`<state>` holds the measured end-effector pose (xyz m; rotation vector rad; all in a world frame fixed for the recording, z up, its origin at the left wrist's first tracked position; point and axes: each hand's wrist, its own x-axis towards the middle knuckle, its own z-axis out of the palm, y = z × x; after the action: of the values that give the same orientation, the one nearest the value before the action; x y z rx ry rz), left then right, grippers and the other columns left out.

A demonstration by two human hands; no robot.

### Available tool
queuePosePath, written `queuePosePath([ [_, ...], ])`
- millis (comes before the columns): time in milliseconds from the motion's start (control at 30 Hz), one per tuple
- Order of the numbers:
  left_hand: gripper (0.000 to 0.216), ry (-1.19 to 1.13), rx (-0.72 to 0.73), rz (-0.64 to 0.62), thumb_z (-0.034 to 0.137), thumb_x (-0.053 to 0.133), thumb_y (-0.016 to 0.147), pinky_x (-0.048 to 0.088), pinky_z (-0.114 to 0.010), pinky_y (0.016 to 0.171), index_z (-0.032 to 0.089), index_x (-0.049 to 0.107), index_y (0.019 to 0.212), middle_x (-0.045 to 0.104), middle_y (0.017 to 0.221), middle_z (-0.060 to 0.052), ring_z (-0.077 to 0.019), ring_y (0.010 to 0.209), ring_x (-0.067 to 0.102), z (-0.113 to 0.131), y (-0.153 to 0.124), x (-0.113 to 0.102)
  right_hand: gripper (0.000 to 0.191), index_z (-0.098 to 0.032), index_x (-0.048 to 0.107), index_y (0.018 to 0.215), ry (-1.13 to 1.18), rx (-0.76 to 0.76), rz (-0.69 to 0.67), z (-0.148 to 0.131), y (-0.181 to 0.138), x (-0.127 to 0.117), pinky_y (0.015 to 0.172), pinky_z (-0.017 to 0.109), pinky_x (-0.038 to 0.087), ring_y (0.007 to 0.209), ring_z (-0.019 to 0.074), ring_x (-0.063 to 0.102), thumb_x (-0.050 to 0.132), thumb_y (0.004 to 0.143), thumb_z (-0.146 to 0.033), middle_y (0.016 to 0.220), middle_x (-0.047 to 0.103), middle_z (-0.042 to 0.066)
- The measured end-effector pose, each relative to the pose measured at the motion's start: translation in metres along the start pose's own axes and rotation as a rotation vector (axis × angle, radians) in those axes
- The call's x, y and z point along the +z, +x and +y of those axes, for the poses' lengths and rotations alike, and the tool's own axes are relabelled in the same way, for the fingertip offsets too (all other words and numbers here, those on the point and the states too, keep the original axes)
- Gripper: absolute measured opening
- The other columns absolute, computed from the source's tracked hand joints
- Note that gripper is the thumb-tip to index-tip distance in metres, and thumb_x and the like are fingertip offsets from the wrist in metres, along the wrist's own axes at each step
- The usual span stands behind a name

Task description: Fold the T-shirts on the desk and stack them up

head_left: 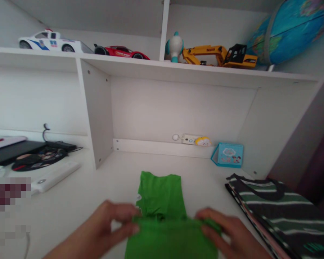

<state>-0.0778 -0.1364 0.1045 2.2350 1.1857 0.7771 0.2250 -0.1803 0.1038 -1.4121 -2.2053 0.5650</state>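
A bright green T-shirt (163,190) lies on the white desk, folded narrow, with a bit of white print at its left side. Its near part is raised toward me, with the hem edge running between my hands. My left hand (110,225) pinches the left end of that edge between thumb and fingers. At the right end, my right hand (221,228) grips the same edge, and a small flap of green cloth sticks out past its fingers. Both hands are slightly blurred. The lower part of the shirt runs out of the bottom of the view.
Folded clothes, a striped shirt (280,205) on top, are stacked at right. A blue desk calendar (229,154) and power strip (190,139) are behind. At left lie a white bar-shaped object (55,177) and dark items (40,158). Toy vehicles (121,52) and a globe (288,32) fill the shelf.
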Motion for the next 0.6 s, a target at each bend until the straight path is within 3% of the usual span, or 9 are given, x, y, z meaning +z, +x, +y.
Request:
queuePosePath([
  [67, 0.028, -0.102, -0.022, -0.076, 0.043, 0.048, 0.078, 0.04, -0.019, 0.054, 0.017, 0.058, 0.072, 0.056, 0.063, 0.002, -0.0109, 0.06, 0.052, -0.013, 0.053, -0.003, 0.018, -0.02, 0.055, 0.09, 0.069, 0.05, 0.166, 0.026, 0.058, -0.004, 0.064, 0.023, 0.043, 0.072, 0.0142, 0.054, 0.043, 0.08, -0.029, 0.08, 0.059, 0.0],
  [167, 0.023, -0.111, -0.185, -0.069, 0.035, 0.048, 0.076, 0.038, -0.019, 0.052, 0.015, 0.051, 0.065, 0.05, 0.056, 0.003, -0.0092, 0.054, 0.049, -0.052, 0.123, 0.013, 0.017, -0.015, 0.057, 0.087, 0.069, 0.172, 0.132, 0.067, 0.131, 0.014, 0.061, 0.022, 0.042, 0.068, 0.0133, 0.055, 0.048, 0.073, -0.02, 0.076, 0.06, 0.001],
  [233, 0.02, 0.005, -0.309, -0.095, 0.028, 0.049, 0.073, 0.038, -0.02, 0.05, 0.014, 0.048, 0.059, 0.048, 0.052, 0.003, -0.0101, 0.052, 0.048, -0.079, 0.147, 0.031, 0.016, -0.013, 0.058, 0.082, 0.041, 0.224, 0.12, 0.088, 0.158, 0.032, 0.06, 0.024, 0.042, 0.066, 0.0143, 0.056, 0.05, 0.069, -0.015, 0.073, 0.061, 0.003],
  [367, 0.011, 0.111, -0.314, -0.076, 0.023, 0.053, 0.069, 0.039, -0.022, 0.054, 0.015, 0.051, 0.061, 0.052, 0.057, 0.001, -0.013, 0.059, 0.051, -0.109, 0.153, 0.053, 0.016, -0.013, 0.058, 0.081, -0.032, 0.252, 0.186, 0.108, 0.172, 0.055, 0.072, 0.025, 0.04, 0.082, 0.0157, 0.055, 0.048, 0.069, -0.011, 0.085, 0.061, 0.006],
  [500, 0.01, 0.186, -0.311, -0.046, 0.023, 0.046, 0.074, 0.041, -0.024, 0.061, 0.017, 0.054, 0.076, 0.057, 0.07, -0.002, -0.0148, 0.068, 0.054, -0.114, 0.151, 0.052, 0.019, -0.016, 0.054, 0.089, -0.088, 0.243, 0.217, 0.111, 0.173, 0.056, 0.074, 0.023, 0.038, 0.084, 0.0137, 0.054, 0.041, 0.076, -0.014, 0.088, 0.06, 0.005],
  [600, 0.008, 0.254, -0.321, -0.024, 0.02, 0.049, 0.07, 0.041, -0.029, 0.069, 0.015, 0.054, 0.073, 0.058, 0.08, -0.006, -0.0192, 0.078, 0.054, -0.116, 0.155, 0.053, 0.023, -0.014, 0.052, 0.097, -0.15, 0.277, 0.228, 0.111, 0.176, 0.059, 0.074, 0.028, 0.037, 0.09, 0.0191, 0.052, 0.046, 0.075, -0.019, 0.095, 0.057, 0.01],
])
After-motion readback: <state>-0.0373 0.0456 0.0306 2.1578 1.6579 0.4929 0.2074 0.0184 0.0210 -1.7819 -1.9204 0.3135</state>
